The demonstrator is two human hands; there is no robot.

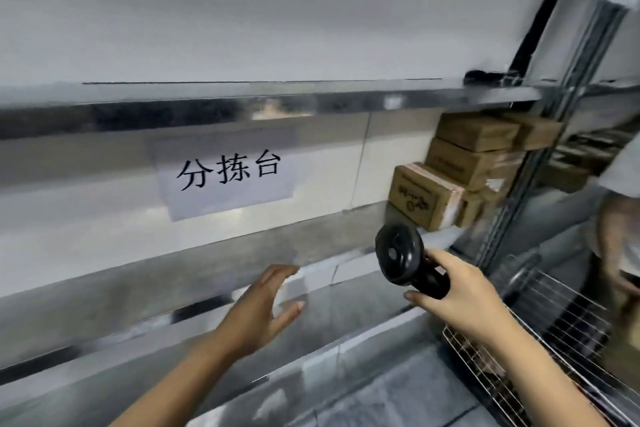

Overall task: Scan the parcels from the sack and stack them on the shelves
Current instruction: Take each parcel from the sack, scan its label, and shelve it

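Observation:
My right hand [460, 298] grips a black handheld scanner [403, 258] by its handle, head pointing up and left, just below the stack of parcels. Several brown cardboard parcels [450, 177] are piled at the right end of the middle metal shelf [242, 250]. My left hand [266, 308] hovers empty in front of that shelf's edge, fingers spread, palm turned right. The sack is out of sight.
An upper metal shelf [242, 97] runs across the view. A paper sign [225, 173] with black characters hangs on the wall behind. A wire basket [540, 322] sits at the lower right. Another person's hand [620, 246] reaches in at the right edge.

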